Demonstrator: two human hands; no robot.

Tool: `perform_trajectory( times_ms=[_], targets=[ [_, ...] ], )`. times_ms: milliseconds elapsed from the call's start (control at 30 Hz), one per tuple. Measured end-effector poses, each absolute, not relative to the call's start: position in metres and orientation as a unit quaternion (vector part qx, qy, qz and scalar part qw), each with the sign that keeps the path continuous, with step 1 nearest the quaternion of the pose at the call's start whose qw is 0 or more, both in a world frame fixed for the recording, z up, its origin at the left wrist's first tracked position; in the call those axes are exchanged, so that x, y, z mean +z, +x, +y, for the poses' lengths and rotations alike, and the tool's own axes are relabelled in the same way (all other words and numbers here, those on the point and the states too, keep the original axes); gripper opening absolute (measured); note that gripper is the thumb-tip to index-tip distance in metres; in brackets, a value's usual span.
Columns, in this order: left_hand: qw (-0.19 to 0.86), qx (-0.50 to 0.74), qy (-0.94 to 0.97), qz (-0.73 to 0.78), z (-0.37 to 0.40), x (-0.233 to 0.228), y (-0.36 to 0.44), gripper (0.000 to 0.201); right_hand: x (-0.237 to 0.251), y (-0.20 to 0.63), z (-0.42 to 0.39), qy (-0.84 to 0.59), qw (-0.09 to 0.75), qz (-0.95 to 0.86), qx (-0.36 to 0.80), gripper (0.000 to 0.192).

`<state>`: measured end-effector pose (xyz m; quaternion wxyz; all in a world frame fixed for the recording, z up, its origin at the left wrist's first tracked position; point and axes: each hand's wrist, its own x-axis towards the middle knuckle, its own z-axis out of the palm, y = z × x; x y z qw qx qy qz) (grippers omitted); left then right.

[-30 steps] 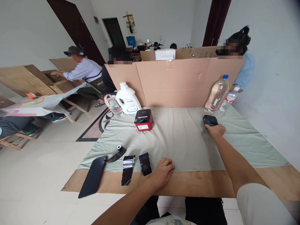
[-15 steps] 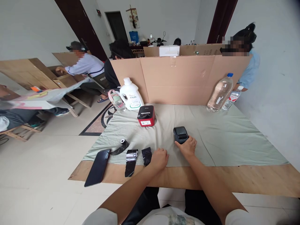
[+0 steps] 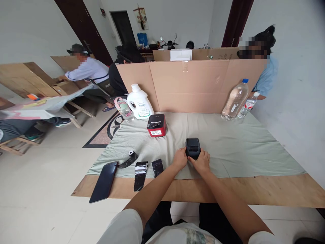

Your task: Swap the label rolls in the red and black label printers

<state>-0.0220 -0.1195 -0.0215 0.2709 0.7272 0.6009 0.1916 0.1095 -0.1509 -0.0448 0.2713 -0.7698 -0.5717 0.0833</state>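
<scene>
Black device (image 3: 193, 148) held between left grip (image 3: 180, 159) and right grip (image 3: 202, 162); red printer (image 3: 156, 126), rolls (image 3: 140, 177) leftward; cardboard (image 3: 190, 86) behind.

From here I can't read the red box label (image 3: 156, 133), the left hand (image 3: 180, 158) and right hand (image 3: 202, 161) partly cover the device (image 3: 192, 145), the left forearm (image 3: 156, 195) hides part of the strip (image 3: 157, 165), and the bottom edge crops the right sleeve (image 3: 262, 238).

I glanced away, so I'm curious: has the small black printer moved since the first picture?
Yes. Judged against the red-and-black printer, the small black printer has moved left, closer to it, and toward the camera.
</scene>
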Motion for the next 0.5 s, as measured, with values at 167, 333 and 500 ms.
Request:
perform_trajectory(
  times_ms=[167,333,500],
  targets=[
    [0.385,0.249,0.634,0.623,-0.1,-0.025,-0.024,0.034,-0.053,0.123,-0.144,-0.73,0.327,-0.593,0.095,0.074],
    [0.519,0.219,0.489,0.666,-0.067,-0.019,-0.019,0.024,-0.056,0.134,-0.122,-0.677,0.399,-0.604,0.133,0.059],
    [0.55,0.21,0.467,0.66,-0.056,-0.012,-0.019,0.017,-0.054,0.135,-0.107,-0.689,0.377,-0.594,0.175,0.057]
  ],
)
